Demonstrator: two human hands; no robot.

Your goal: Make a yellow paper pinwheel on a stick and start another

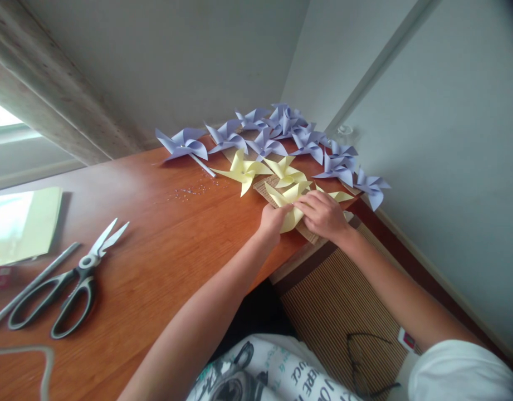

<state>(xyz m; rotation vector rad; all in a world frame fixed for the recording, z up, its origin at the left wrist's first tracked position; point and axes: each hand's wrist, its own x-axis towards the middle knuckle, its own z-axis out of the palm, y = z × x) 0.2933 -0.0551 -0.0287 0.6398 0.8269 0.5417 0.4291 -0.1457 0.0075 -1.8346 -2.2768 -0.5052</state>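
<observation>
A yellow paper pinwheel (290, 195) lies over a piece of brown corrugated cardboard (308, 233) near the table's right edge. Both my hands close on it. My left hand (275, 218) grips its lower left side, thumb toward the middle. From the right, my right hand (323, 214) pinches close to the pinwheel's centre; its fingertips partly hide what lies between them. Just behind are two more yellow pinwheels, one at the left (243, 171) and one at the right (285, 170). Part of another yellow blade (340, 196) shows beyond my right hand.
Several lilac pinwheels (264, 145) cover the table's far corner, one with a paper stick (203, 165). Tiny beads (189, 192) lie scattered. Opened scissors (87, 267), a grey rod (39, 281), yellow paper sheets (47, 223) and a cord (47, 362) are at left. Glasses (354, 362) lie below, right.
</observation>
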